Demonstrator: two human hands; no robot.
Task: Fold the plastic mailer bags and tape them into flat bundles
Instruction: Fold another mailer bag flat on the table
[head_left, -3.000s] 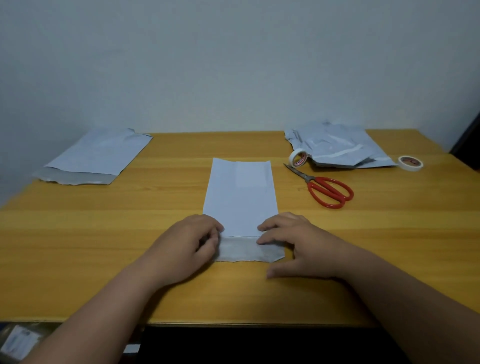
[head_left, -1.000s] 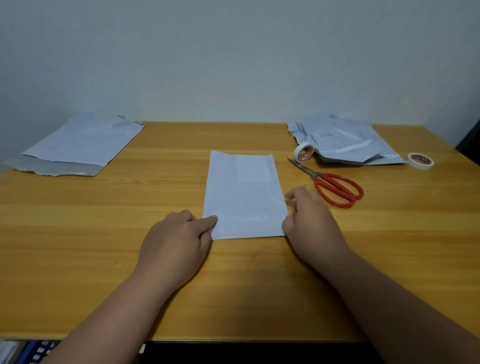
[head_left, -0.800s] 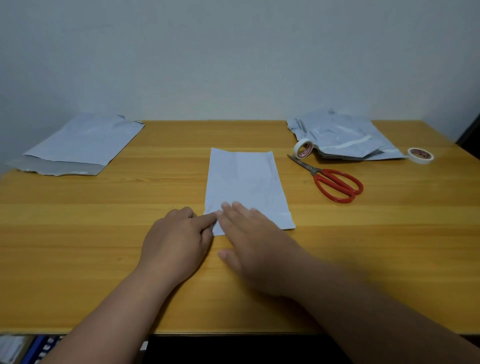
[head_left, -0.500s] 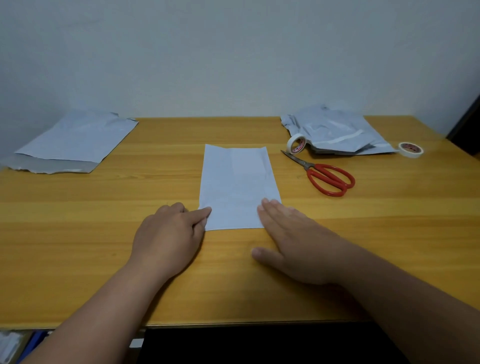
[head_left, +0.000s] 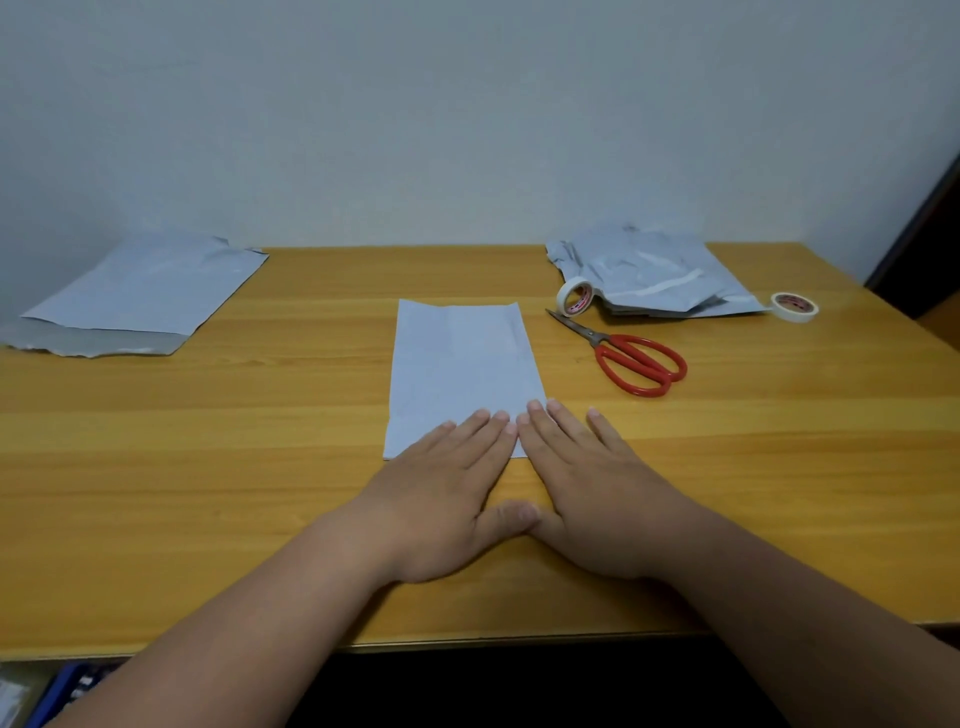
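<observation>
The left hand (head_left: 441, 493) has slid in beside the right hand (head_left: 592, 493); both lie flat, fingers straight, pressing the mailer's (head_left: 462, 364) near edge. It looks folded but untaped; tape (head_left: 575, 297) sits untouched.

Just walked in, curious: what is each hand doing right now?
Left hand: open, flat fingers pressing the folded mailer bag.
Right hand: open, flat beside it, fingertips on the bag's near right corner.

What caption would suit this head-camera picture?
Both hands, left and right, press flat on a folded mailer bag on a wooden table.
</observation>
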